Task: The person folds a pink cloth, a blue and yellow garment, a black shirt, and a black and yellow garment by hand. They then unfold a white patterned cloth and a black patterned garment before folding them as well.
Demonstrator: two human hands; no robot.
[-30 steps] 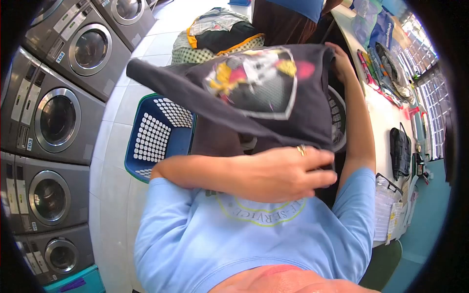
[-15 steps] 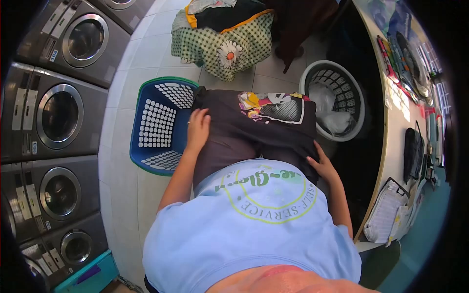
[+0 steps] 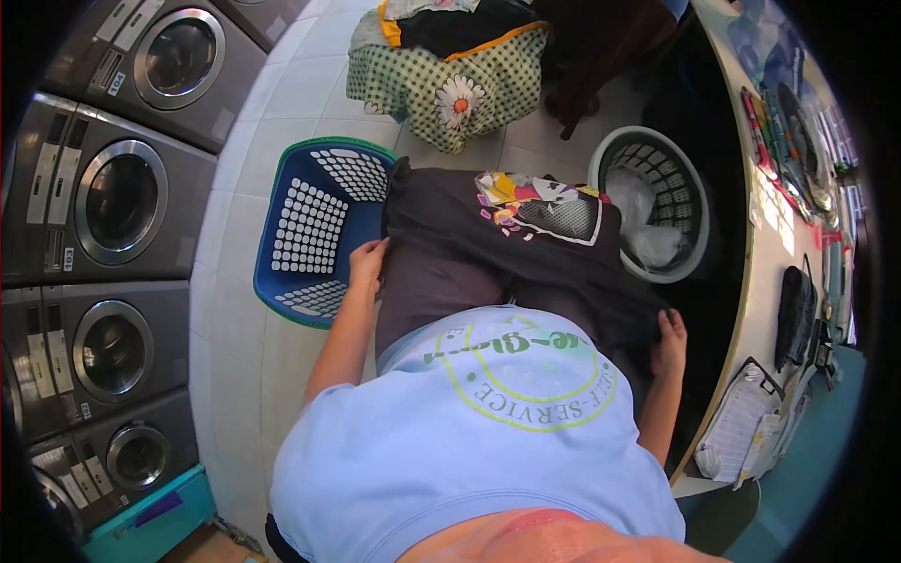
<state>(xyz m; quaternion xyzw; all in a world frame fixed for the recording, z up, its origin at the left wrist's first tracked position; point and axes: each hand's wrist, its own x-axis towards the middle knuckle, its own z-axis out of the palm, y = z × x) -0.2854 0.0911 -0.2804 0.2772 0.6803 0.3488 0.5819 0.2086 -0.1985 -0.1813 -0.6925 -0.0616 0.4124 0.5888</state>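
A black T-shirt (image 3: 441, 211) with a colourful cartoon print lies spread over my lap. At its left edge my left hand (image 3: 368, 266) is closed, fingertips pinching the cloth beside the blue basket. My right hand (image 3: 670, 343) pinches the shirt's lower right part and holds it stretched out to the side, past my thigh. Just left of my legs stands the blue laundry basket (image 3: 310, 225) with a green rim; the part of it I see inside holds no clothes. The shirt's underside is hidden.
Ahead on the tiled floor is a pile of laundry with a green checked daisy cloth (image 3: 450, 98). A grey round basket (image 3: 696, 216) holding plastic bags stands at the right. Front-loading machines (image 3: 122, 202) line the left; a counter (image 3: 770, 253) with a clipboard (image 3: 741, 422) runs along the right.
My right hand has moved outward to the right and drawn the shirt's edge with it. My left hand has come down from lying on the cloth to pinching its left edge.
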